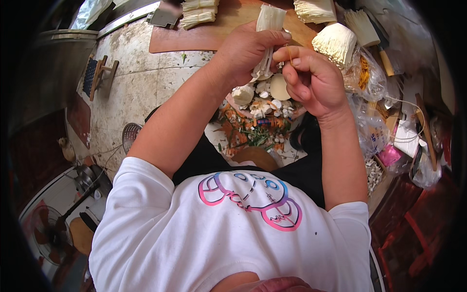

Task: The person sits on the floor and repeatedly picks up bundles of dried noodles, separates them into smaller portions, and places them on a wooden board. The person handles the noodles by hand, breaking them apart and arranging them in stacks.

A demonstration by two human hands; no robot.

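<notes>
"Beside a brown surface [170,44] above a tiled floor [131,80], a worker in a white T-shirt [189,224] holds up a bundle of thin white mushrooms [270,19]. Which hand has it?"

"The left grip [243,51], closed around the stalks, thumb laid across them. The bundle is in the air, out in front of the worker. Just beside it, the right grip [318,80] has its fingers curled, pinching a thin tan rubber band [291,57]."

"Is the band around the bundle?"

"From where I stand, I can't tell; fingers hide part of it."

"Name the step, then."

"Banding, by the look of it: stalks gathered, band at the ready. Other white bundles lie at the left [199,13] and a thick one at the right [334,45], which suggests a batch well under way."

"And the next move?"

"It would call for the left grip to keep the stalks snug without crushing them, while the right stretches the band, brings it round and doubles it if slack. Too tight, and stalks could snap."

"What's around them?"

"Beneath the hands, a heap of pale mushroom pieces [275,108]; near the right forearm, a clear plastic bag [377,87] with orange-yellow bands [364,73] showing."
</notes>
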